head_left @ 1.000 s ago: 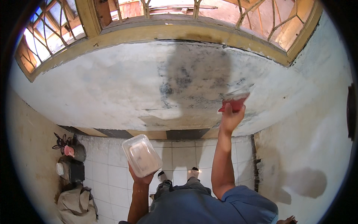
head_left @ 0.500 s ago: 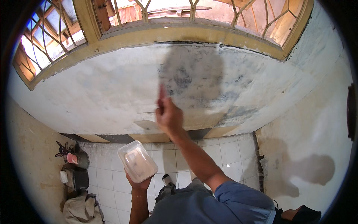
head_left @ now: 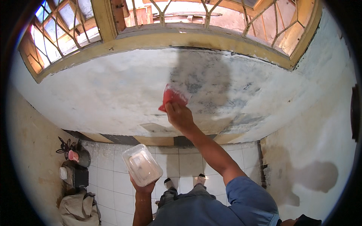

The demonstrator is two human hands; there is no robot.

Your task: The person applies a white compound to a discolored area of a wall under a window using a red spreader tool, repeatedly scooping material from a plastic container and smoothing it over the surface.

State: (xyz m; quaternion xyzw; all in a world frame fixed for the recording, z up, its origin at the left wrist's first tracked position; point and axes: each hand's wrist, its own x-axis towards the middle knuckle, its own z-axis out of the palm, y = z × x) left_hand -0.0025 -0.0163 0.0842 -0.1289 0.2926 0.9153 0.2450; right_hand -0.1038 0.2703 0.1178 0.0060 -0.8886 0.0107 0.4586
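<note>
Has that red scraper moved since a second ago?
Yes. Judged against the window frame, the scraper has moved left, away from the frame's lower right corner.

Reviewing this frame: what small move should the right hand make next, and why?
Probably draw the red scraper rightward across the wall. The right hand holds it beside a dark, blotchy patch, white material shows on its blade, and the surface to its left looks paler. The left hand supports the clear container.
</note>
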